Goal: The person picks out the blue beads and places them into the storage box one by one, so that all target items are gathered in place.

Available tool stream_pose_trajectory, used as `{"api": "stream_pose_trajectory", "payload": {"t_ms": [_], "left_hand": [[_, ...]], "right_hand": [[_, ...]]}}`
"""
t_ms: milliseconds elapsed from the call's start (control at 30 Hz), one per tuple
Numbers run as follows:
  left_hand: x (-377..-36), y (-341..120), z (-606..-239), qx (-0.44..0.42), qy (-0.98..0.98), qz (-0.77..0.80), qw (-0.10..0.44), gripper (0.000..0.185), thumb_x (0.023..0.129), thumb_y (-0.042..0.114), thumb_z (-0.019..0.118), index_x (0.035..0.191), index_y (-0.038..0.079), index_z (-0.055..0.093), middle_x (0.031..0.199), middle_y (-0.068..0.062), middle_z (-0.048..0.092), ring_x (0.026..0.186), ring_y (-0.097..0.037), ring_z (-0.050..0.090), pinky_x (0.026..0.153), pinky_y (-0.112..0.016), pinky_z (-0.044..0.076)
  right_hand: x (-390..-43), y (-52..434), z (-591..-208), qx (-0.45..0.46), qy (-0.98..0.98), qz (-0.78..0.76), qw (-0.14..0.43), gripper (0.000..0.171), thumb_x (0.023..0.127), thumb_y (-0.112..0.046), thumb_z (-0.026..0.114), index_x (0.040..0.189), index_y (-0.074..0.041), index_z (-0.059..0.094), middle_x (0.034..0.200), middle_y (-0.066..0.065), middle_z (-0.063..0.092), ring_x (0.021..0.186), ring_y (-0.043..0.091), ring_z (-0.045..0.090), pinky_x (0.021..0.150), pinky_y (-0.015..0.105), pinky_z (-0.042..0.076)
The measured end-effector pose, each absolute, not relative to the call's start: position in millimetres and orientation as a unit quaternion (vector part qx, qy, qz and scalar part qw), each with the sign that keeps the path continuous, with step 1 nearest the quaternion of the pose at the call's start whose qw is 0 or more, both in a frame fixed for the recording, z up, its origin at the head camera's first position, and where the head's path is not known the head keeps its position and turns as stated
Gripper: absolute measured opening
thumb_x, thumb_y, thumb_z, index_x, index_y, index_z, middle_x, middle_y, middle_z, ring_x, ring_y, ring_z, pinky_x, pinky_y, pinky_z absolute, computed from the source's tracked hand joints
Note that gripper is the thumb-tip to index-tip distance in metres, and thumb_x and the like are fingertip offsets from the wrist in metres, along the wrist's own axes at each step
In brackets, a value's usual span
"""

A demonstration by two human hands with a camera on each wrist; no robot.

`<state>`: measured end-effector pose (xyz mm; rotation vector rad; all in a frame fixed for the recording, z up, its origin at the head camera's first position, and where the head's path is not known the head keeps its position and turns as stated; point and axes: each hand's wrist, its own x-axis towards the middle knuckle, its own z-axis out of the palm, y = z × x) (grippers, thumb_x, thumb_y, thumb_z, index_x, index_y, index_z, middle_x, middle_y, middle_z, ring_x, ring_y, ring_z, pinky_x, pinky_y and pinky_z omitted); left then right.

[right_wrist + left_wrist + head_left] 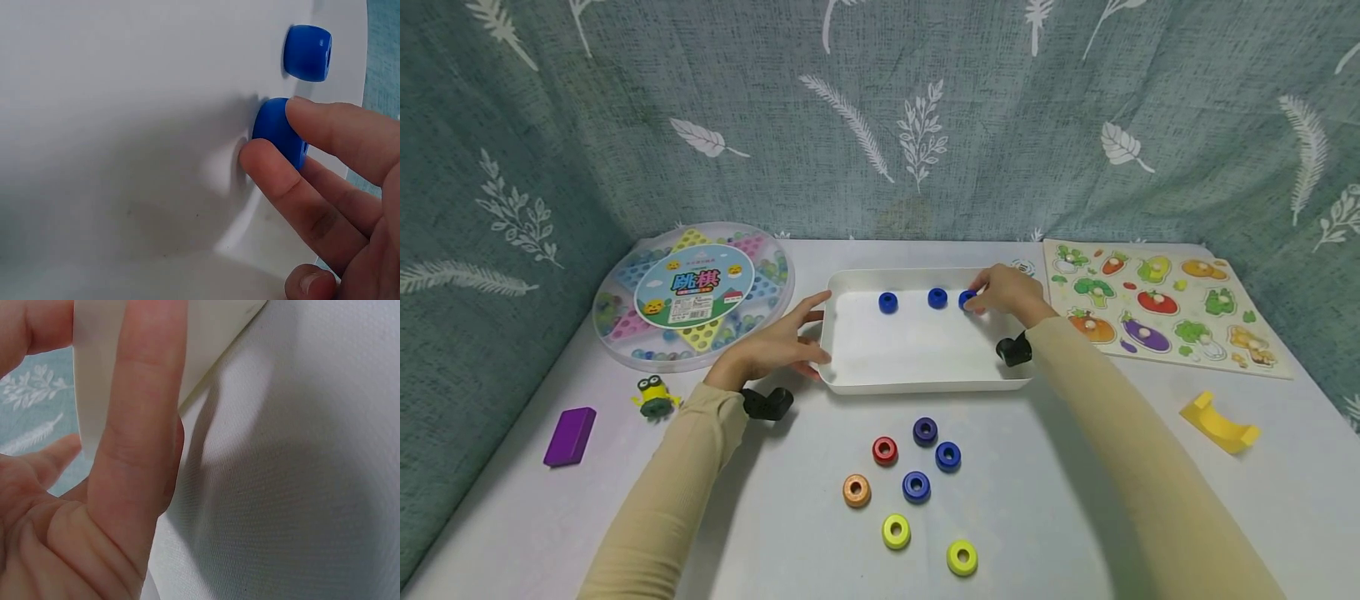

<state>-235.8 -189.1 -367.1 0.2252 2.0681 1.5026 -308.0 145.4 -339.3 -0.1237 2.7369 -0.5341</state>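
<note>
A white tray [917, 379] sits mid-table with three blue rings along its far side. My right hand [976, 302] pinches the rightmost blue ring [967, 299]; in the right wrist view two fingers [337, 131] close on that ring [274, 128], with a second blue ring [307, 53] behind it. My left hand [815, 335] lies with straight fingers against the tray's left wall, and a finger [137, 425] lies across the white wall [212, 337]. Several loose rings lie in front of the tray: purple [925, 431], red [885, 451], orange [857, 491], two blue, two yellow-green.
A round marble-game box [692, 292] lies at the back left and a vegetable puzzle board [1165, 304] at the back right. A yellow arch block [1217, 423] is on the right. A purple block [570, 436] and a small yellow toy figure [655, 397] are on the left.
</note>
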Motion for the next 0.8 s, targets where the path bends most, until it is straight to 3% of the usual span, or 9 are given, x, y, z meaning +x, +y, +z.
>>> {"api": "stream_pose_trajectory", "payload": {"t_ms": [100, 300, 433, 533, 800], "left_hand": [[-235.4, -188.7, -366.6, 0.084, 0.778, 0.556, 0.281, 0.1, 0.082, -0.002, 0.064, 0.153, 0.026, 0.0, 0.156, -0.015, 0.002, 0.104, -0.032, 0.053, 0.072, -0.039, 0.056], [-234.8, -189.7, -366.3, 0.085, 0.778, 0.556, 0.28, 0.099, 0.082, -0.001, 0.064, 0.153, 0.026, 0.0, 0.156, -0.015, 0.002, 0.102, -0.03, 0.054, 0.073, -0.04, 0.056], [-234.3, -188.6, -366.6, 0.087, 0.777, 0.556, 0.282, 0.099, 0.083, -0.001, 0.064, 0.153, 0.027, -0.001, 0.156, -0.015, 0.001, 0.107, -0.033, 0.052, 0.073, -0.04, 0.056], [-234.9, -188.6, -368.0, 0.089, 0.777, 0.556, 0.282, 0.099, 0.083, -0.001, 0.064, 0.153, 0.026, -0.001, 0.156, -0.015, 0.001, 0.108, -0.034, 0.051, 0.073, -0.04, 0.056], [-237.1, -188.0, -368.6, 0.088, 0.779, 0.554, 0.279, 0.099, 0.083, -0.001, 0.064, 0.153, 0.027, 0.0, 0.156, -0.015, 0.002, 0.113, -0.035, 0.048, 0.073, -0.04, 0.056]], "right_hand": [[-307.7, 146.1, -339.4, -0.047, 0.964, -0.195, 0.175, 0.04, 0.086, -0.03, 0.066, 0.12, -0.01, 0.064, 0.09, 0.004, 0.07, 0.089, 0.025, 0.053, 0.07, 0.037, 0.042], [-305.2, 152.3, -334.3, -0.067, 0.942, -0.279, 0.175, 0.046, 0.089, -0.03, 0.065, 0.128, -0.007, 0.059, 0.115, 0.016, 0.061, 0.105, 0.031, 0.053, 0.087, 0.045, 0.044], [-294.2, 157.1, -321.2, -0.079, 0.919, -0.35, 0.165, 0.047, 0.09, -0.029, 0.064, 0.13, -0.005, 0.056, 0.113, 0.018, 0.059, 0.108, 0.034, 0.052, 0.088, 0.044, 0.044], [-279.4, 159.8, -308.3, -0.102, 0.905, -0.385, 0.149, 0.047, 0.09, -0.028, 0.064, 0.13, -0.005, 0.056, 0.105, 0.014, 0.061, 0.104, 0.034, 0.053, 0.082, 0.04, 0.044], [-209.8, 165.9, -295.8, -0.182, 0.876, -0.434, 0.104, 0.038, 0.088, -0.019, 0.068, 0.123, -0.005, 0.061, 0.092, 0.01, 0.061, 0.074, 0.024, 0.051, 0.06, 0.026, 0.042]]}}
